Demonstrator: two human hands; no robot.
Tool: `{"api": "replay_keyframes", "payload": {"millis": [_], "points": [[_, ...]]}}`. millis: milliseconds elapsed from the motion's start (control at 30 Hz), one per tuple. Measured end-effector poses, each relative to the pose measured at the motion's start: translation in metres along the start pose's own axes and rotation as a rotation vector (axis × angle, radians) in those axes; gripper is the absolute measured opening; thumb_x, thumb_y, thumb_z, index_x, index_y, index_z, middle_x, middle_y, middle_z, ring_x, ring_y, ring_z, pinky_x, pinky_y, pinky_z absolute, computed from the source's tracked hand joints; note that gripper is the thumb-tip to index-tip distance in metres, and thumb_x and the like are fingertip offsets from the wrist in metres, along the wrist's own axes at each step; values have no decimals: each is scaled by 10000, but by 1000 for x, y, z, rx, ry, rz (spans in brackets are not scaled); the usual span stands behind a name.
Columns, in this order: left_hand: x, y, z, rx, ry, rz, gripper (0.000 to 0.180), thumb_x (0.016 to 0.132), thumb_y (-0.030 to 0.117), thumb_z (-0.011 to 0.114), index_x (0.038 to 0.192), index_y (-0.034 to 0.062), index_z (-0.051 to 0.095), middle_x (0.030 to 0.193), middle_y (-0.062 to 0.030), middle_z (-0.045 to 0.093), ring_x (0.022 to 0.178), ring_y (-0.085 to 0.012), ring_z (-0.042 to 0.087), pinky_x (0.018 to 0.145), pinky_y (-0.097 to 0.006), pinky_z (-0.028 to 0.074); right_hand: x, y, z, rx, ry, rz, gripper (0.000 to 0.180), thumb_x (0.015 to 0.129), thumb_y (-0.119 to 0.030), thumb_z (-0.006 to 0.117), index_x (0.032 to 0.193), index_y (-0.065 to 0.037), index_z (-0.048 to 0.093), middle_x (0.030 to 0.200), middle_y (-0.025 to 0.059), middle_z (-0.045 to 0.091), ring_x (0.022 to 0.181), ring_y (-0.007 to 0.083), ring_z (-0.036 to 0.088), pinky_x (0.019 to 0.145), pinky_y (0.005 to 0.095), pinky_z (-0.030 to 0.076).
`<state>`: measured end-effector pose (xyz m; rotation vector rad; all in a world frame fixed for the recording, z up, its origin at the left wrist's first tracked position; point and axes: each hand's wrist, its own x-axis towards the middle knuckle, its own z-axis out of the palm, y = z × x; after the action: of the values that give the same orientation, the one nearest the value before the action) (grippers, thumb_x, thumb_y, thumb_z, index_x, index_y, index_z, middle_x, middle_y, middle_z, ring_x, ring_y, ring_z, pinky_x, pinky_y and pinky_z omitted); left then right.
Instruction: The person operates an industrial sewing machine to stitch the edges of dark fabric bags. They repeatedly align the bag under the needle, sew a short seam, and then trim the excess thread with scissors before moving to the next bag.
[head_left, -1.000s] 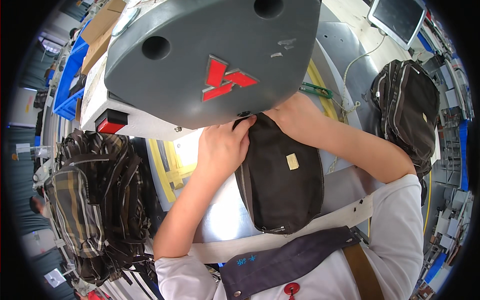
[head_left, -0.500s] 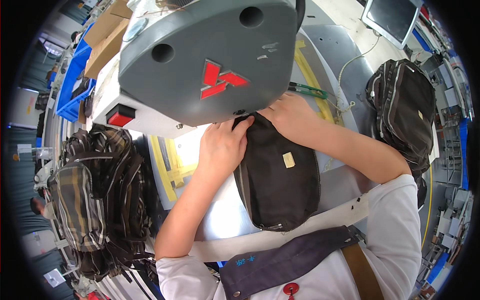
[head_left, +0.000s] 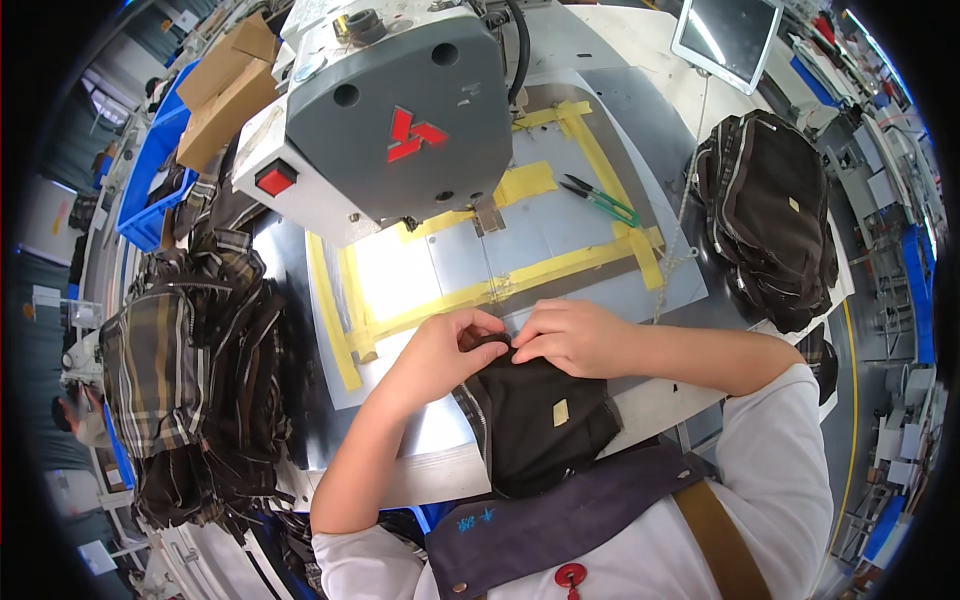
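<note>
The pouch (head_left: 535,425) under both hands is black, with a small pale tan patch on its face. The sewing machine head (head_left: 400,120) is grey over white, marked in red, with a red switch on its white side. The metal plate (head_left: 520,250) below it is silver-grey, framed by strips of yellow tape (head_left: 470,295). Small snips (head_left: 600,200) have green handles. The bag pile on the left (head_left: 185,370) is dark brown with tan plaid panels — the stack on the right (head_left: 770,220) is plain dark brown. The apron (head_left: 560,520) is navy, its strap brown, its button red — the shirt white.
</note>
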<state>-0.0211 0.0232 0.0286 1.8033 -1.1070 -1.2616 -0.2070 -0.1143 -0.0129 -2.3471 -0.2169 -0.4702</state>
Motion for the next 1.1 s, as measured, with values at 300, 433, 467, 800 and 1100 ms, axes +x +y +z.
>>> {"api": "replay_keyframes", "payload": {"millis": [300,433,467,800,1100], "points": [[6,-21,-17,-232,-132,98,190,854,-9,652,1042,-33,652,973,-57,680,886,-99,626,812,-240,503,0,77,-87,-880,171,403,325,801,-134,608,1120,-73,613,1082,97,575,1051,259,560,814,373,513],[9,-25,-18,-268,-187,99,222,852,-34,632,1073,-23,648,1013,-51,675,913,-89,618,829,-236,497,0,73,-90,-839,58,500,286,838,-101,560,1119,-55,588,1015,102,555,975,281,586,772,387,515],[9,-27,-19,-277,-194,90,229,853,-42,632,1080,-14,648,1029,-41,669,926,-84,614,840,-230,492,8,66,-86,-800,34,455,296,841,-85,561,1135,-58,581,1025,102,554,948,289,587,770,391,509],[9,-31,-25,-318,-250,128,242,856,-48,627,1095,-9,647,1050,-31,661,930,-66,595,839,-224,486,59,12,-61,-741,-247,126,265,869,-265,611,1050,-74,585,874,68,581,837,235,619,632,371,507],[10,-33,-26,-354,-284,166,232,864,-39,631,1093,-9,653,987,-12,665,875,-56,584,810,-221,483,84,23,-59,-845,-316,-273,206,837,-282,640,809,-103,541,770,21,539,755,200,577,692,345,469]]}}
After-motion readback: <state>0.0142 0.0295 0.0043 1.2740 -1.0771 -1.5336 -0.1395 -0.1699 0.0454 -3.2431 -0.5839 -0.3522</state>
